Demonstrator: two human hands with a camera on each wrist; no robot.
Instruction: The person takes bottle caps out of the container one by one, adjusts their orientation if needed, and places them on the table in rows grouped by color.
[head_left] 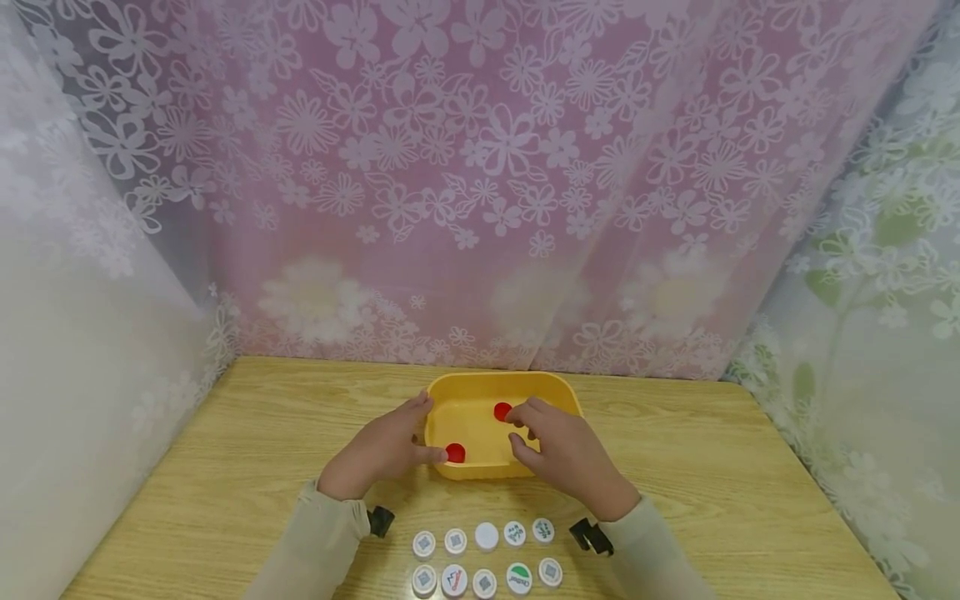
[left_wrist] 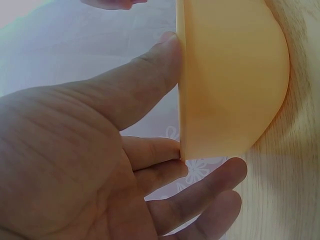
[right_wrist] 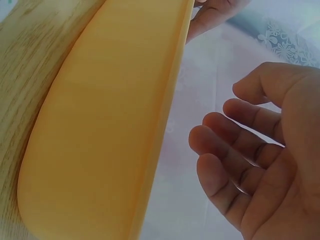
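Note:
A yellow plastic tub (head_left: pixel 480 471) stands on the table, with two red discs in it. One red disc (head_left: pixel 455 452) lies at the near left corner, the other red disc (head_left: pixel 502 412) farther back near the middle. My left hand (head_left: pixel 386 446) holds the tub's left near corner, thumb on the near rim and fingers along the left side; the thumb tip is close to the near disc. Over the tub's right part hovers my right hand (head_left: pixel 566 446), fingers loosely bent, fingertips close to the farther disc. Nothing shows in its grasp in the right wrist view.
Two rows of round white caps, among them a plain white cap (head_left: pixel 486 537) and one with a green mark (head_left: pixel 519 577), lie on the wooden table (head_left: pixel 300 408) between my forearms. Flowered curtains (head_left: pixel 450 208) hang behind and at both sides.

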